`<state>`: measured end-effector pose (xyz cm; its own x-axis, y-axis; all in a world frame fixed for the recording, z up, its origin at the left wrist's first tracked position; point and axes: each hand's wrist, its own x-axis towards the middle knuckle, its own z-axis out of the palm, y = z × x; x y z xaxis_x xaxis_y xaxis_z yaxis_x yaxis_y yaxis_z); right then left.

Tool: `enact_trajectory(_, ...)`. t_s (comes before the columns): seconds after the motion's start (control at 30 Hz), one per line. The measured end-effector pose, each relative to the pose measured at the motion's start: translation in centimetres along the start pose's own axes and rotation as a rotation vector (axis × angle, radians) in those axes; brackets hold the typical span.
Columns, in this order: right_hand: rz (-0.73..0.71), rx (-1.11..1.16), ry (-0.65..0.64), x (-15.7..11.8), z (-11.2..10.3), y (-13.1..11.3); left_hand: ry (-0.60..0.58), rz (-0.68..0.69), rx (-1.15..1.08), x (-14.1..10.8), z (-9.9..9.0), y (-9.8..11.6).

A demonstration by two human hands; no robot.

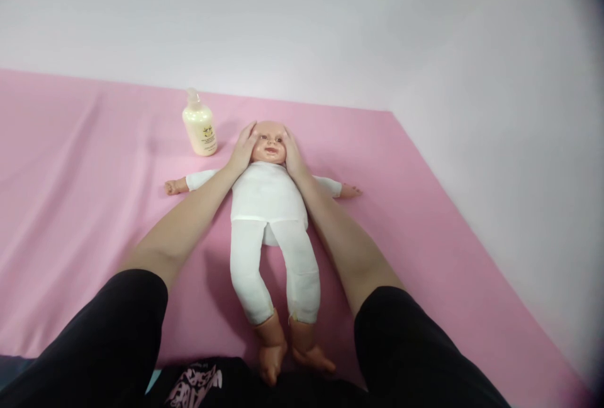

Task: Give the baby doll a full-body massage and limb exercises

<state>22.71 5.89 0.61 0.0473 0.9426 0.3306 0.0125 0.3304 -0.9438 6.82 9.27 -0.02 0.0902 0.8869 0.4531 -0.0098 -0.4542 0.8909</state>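
Note:
A baby doll [268, 194] in white clothes lies on its back, head away from me and feet toward me. Its arms stretch out to both sides. My left hand [243, 149] rests flat along the left side of the doll's head, fingers extended up by the temple. On the other side, my right hand [293, 153] lies against the head in the same way, its fingers straight. The doll's face shows between my hands; its ears are covered.
A pump bottle [201, 128] of pale yellow liquid stands left of the doll's head. Pink cloth [94, 207], creased at the left, covers the surface beneath. A white wall or backdrop [302, 31] lies beyond its far and right edges.

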Motion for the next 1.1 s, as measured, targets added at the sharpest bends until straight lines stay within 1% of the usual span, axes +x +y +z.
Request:
enact_trajectory(0.07,0.027,-0.006,-0.003,-0.1,-0.5,0.3,-0.066,0.084,0.067,-0.5,-0.7,0.3)
enact_trajectory(0.1,0.023,-0.01,-0.021,-0.2,-0.8,0.2,-0.084,0.099,0.082,-0.6,-0.9,0.5)
enact_trajectory(0.23,-0.005,-0.045,-0.089,-0.8,-1.0,-0.3,-0.087,0.043,0.064,-0.7,-0.9,0.7)
enact_trajectory(0.3,0.004,-0.039,-0.062,-0.7,-0.8,-0.2,-0.077,0.028,0.05,-0.5,-0.7,0.4)
enact_trajectory(0.4,0.004,-0.031,0.009,-0.1,-0.6,0.4,-0.026,0.008,0.025,-0.4,-0.3,-0.1)
enact_trajectory(0.47,-0.01,-0.025,0.025,0.1,-0.5,0.8,0.008,0.005,0.015,-0.5,-0.1,-0.3)
enact_trajectory(0.57,-0.035,-0.026,0.044,0.1,-0.3,1.0,0.044,0.038,0.017,-1.0,0.3,-0.1)
enact_trajectory(0.67,-0.031,-0.043,0.083,-0.4,-0.1,0.7,0.074,0.074,0.051,-1.4,0.3,0.3)
enact_trajectory(0.77,-0.038,-0.135,0.083,-1.1,0.1,0.1,0.032,0.11,0.147,-1.7,-0.1,1.0)
enact_trajectory(0.83,-0.024,-0.228,0.072,-1.6,0.0,-0.3,-0.009,0.128,0.229,-1.8,-0.3,1.5)
enact_trajectory(0.9,-0.005,-0.297,0.07,-2.2,-0.2,-0.6,-0.024,0.129,0.285,-1.9,-0.4,2.0)
enact_trajectory(1.0,-0.025,-0.347,0.089,-2.8,-0.5,-0.6,-0.029,0.116,0.291,-2.2,-0.2,2.1)
enact_trajectory(1.1,-0.027,-0.359,0.082,-3.0,-0.6,-0.4,-0.012,0.097,0.245,-2.8,0.1,1.8)
